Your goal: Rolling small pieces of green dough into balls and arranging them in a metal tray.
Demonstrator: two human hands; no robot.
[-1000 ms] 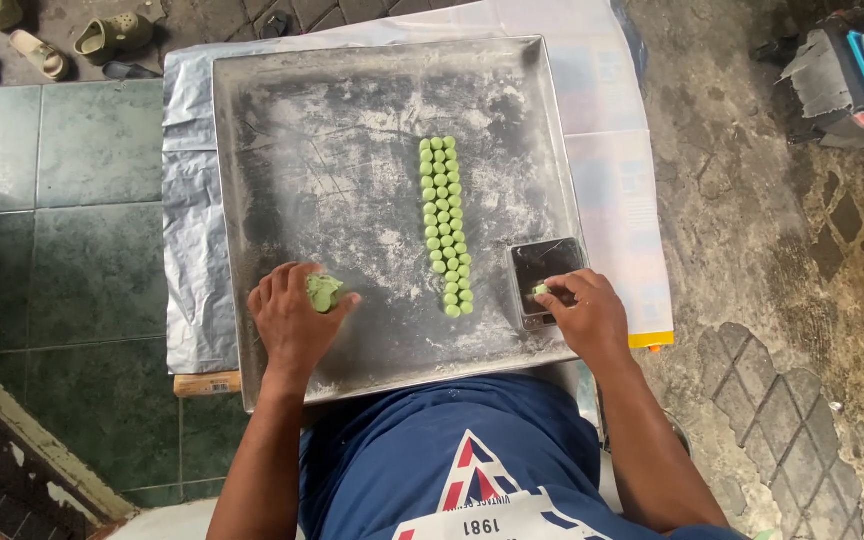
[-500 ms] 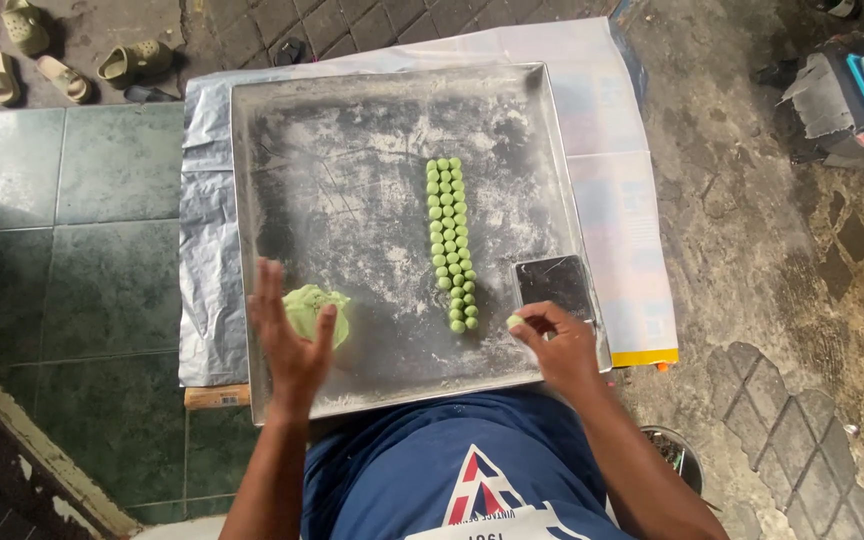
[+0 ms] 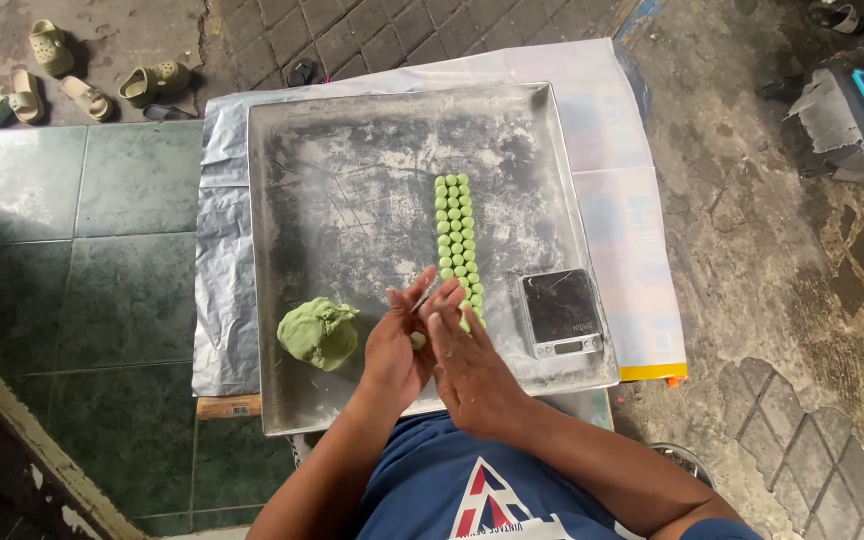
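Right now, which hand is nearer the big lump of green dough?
Left. The left hand is just right of the dough lump; the right hand lies beyond it, farther right.

A small dark kitchen scale (image 3: 561, 313) with a narrow grey screen (image 3: 572, 348) along its near edge sits on the tray's (image 3: 352, 150) right corner.

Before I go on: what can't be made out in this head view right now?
- Small green dough piece: mostly hidden between left hand and right hand.
- Near end of the ball rows: covered by the hands.
- Scale display: too small to read.
- Tray near edge: partly hidden by the arms.
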